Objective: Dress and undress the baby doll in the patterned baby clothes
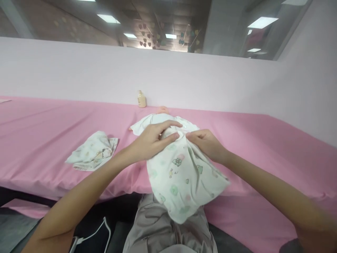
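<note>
A white baby garment (179,179) with green and pink animal prints hangs in front of me, its lower end over my lap. My left hand (155,138) grips its top edge, thumb and forefinger curved around the bunched cloth. Close beside it, my right hand (206,144) pinches the same edge between thumb and fingers. Just behind my hands a doll (163,110) lies on the pink-covered table (250,147), dressed in a white top (150,121). The garment and my hands hide its lower body.
A crumpled printed cloth (93,151) lies on the left of the table. A cream pump bottle (141,99) stands at the back against the white wall (105,73). A white hanger (92,235) is below the table edge at lower left.
</note>
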Demonstrator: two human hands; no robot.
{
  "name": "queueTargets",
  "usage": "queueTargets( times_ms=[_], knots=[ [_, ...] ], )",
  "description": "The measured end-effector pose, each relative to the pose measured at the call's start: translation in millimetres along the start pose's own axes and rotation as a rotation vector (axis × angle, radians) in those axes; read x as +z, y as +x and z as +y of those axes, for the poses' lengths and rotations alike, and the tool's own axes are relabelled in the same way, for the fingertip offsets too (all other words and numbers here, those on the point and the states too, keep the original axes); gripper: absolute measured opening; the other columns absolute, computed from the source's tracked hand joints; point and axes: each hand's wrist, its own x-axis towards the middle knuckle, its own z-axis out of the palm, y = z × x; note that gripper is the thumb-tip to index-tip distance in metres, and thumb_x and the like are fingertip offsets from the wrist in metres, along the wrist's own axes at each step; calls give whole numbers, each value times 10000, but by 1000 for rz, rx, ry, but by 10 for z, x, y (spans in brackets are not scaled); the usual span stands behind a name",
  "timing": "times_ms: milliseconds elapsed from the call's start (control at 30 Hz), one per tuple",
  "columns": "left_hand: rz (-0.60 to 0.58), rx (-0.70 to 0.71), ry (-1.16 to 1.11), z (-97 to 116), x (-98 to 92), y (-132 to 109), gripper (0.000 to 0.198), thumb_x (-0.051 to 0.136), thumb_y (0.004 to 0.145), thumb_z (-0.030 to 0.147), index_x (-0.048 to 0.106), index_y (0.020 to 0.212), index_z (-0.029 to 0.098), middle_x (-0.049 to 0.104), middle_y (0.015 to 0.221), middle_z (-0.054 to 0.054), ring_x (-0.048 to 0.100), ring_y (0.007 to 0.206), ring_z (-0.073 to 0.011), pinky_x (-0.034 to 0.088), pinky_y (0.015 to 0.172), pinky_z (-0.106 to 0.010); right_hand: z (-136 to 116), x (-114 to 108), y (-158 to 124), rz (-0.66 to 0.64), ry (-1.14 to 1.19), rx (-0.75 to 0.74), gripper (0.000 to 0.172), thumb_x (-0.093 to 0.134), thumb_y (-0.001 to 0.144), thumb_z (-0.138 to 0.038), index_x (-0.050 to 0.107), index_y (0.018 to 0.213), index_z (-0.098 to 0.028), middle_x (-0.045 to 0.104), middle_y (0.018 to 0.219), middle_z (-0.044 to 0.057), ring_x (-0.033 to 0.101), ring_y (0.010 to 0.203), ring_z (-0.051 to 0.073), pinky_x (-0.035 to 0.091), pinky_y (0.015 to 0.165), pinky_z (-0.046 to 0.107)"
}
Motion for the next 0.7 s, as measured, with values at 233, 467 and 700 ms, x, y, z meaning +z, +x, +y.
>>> queueTargets(
  times_ms=[233, 467, 700],
  knots=[
    [-40, 112, -380, -34, -337, -39, 415, 476, 827, 531, 627, 991, 181, 637, 935, -85, 590, 826, -194, 503, 702, -322, -481, -51, 211, 225, 122, -39, 400, 619, 756, -532, 567, 607, -165, 540, 581, 1, 490, 556, 109, 412, 534, 244],
    [252, -35, -502, 64, -118, 313, 493, 547, 819, 521, 453, 1179, 197, 584, 1135, -87, 578, 1035, -221, 495, 860, -371, -830, 39, 499, 188, 22, -141, 319, 609, 810, -388, 557, 601, -152, 580, 632, 34, 573, 680, 136, 492, 646, 266],
    [485, -18, -625, 25, -376, 749, 294, 525, 859, 439, 582, 873, 152, 662, 873, -54, 639, 915, -217, 518, 760, -325, -1049, -29, 755, 318, -70, -308, 241, 567, 861, -289, 601, 689, -123, 583, 705, 11, 610, 745, 112, 499, 646, 235]
  ],
)
